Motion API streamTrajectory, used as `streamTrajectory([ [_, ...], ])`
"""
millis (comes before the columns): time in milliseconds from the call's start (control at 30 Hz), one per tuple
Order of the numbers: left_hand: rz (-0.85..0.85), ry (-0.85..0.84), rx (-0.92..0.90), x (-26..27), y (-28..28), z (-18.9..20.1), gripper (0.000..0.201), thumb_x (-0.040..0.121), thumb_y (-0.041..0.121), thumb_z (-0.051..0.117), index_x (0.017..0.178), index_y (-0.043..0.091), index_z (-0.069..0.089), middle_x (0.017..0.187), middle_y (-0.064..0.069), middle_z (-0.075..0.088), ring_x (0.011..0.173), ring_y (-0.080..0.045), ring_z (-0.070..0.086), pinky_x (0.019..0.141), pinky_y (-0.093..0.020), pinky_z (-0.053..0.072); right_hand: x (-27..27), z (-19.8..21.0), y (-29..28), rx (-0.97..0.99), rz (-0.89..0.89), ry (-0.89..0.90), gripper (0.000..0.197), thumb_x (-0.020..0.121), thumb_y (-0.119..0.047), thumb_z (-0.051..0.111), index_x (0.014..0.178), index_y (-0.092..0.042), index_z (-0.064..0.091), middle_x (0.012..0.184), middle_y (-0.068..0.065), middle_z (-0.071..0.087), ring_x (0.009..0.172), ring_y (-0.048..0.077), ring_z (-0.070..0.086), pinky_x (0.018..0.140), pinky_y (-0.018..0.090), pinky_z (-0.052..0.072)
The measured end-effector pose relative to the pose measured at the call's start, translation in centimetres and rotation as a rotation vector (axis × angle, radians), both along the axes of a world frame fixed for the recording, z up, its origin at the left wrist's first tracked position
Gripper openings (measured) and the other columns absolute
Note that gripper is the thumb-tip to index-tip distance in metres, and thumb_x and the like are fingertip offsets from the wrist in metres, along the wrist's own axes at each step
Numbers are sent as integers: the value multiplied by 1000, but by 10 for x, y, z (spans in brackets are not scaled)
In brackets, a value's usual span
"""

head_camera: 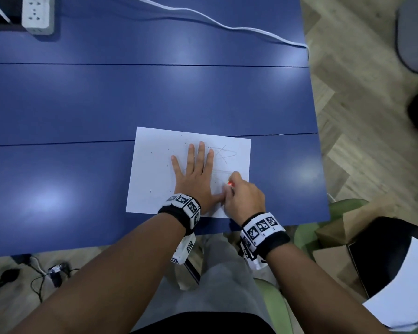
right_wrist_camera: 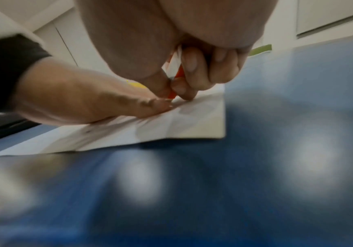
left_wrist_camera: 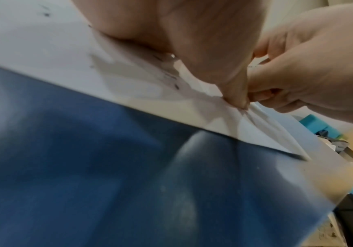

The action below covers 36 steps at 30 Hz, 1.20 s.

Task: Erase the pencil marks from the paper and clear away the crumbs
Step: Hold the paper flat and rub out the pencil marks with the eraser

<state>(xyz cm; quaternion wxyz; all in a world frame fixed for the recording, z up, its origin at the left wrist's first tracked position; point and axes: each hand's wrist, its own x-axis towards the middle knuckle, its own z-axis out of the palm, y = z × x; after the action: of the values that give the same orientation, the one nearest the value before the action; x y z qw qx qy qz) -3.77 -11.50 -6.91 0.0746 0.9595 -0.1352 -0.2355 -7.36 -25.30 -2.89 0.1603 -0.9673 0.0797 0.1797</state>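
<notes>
A white sheet of paper [head_camera: 155, 169] lies on the blue table near its front right corner, with pencil scribbles [head_camera: 223, 154] at its upper right and dark crumbs scattered over its left part. My left hand [head_camera: 194, 172] lies flat on the sheet, fingers straight and spread, pressing it down. Just right of the left thumb, my right hand [head_camera: 239, 191] pinches a small orange and white eraser [right_wrist_camera: 174, 75] whose tip touches the paper [right_wrist_camera: 171, 130]. In the left wrist view the left hand [left_wrist_camera: 192, 41] presses the paper [left_wrist_camera: 55, 46] beside the right hand [left_wrist_camera: 319, 75].
The blue table [head_camera: 106, 97] ends close behind my wrists and at the right. A white power strip [head_camera: 37, 14] and a white cable [head_camera: 227, 26] lie at the far edge. A green chair [head_camera: 309, 232] and a black bin with a white sheet [head_camera: 391, 273] stand to the right.
</notes>
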Motion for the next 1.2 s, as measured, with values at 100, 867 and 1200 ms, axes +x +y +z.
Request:
streamTrajectory([
  [100, -7, 10, 14, 1, -1, -1, 119, 78, 89, 29, 156, 15, -22, 161, -11, -35, 149, -34, -30, 113, -73, -13, 7, 1, -6, -9, -14, -12, 13, 97, -31, 46, 95, -19, 44, 70, -4, 49, 67, 28, 53, 55, 33, 39],
  [867, -10, 5, 12, 1, -2, 2, 110, 85, 83, 26, 157, 14, -22, 162, -12, -35, 149, -35, -30, 113, -73, -10, 13, 2, -4, 36, 82, 3, 15, 95, -33, 48, 88, -22, 41, 68, -2, 55, 66, 27, 53, 54, 31, 36],
  [1200, -14, 24, 20, 2, -2, 2, 116, 83, 87, 27, 153, 14, -29, 160, -12, -37, 149, -35, -31, 111, -72, -17, 25, 3, -6, 32, 27, -26, 12, 96, -31, 49, 91, -20, 45, 67, -2, 54, 65, 27, 54, 55, 33, 43],
])
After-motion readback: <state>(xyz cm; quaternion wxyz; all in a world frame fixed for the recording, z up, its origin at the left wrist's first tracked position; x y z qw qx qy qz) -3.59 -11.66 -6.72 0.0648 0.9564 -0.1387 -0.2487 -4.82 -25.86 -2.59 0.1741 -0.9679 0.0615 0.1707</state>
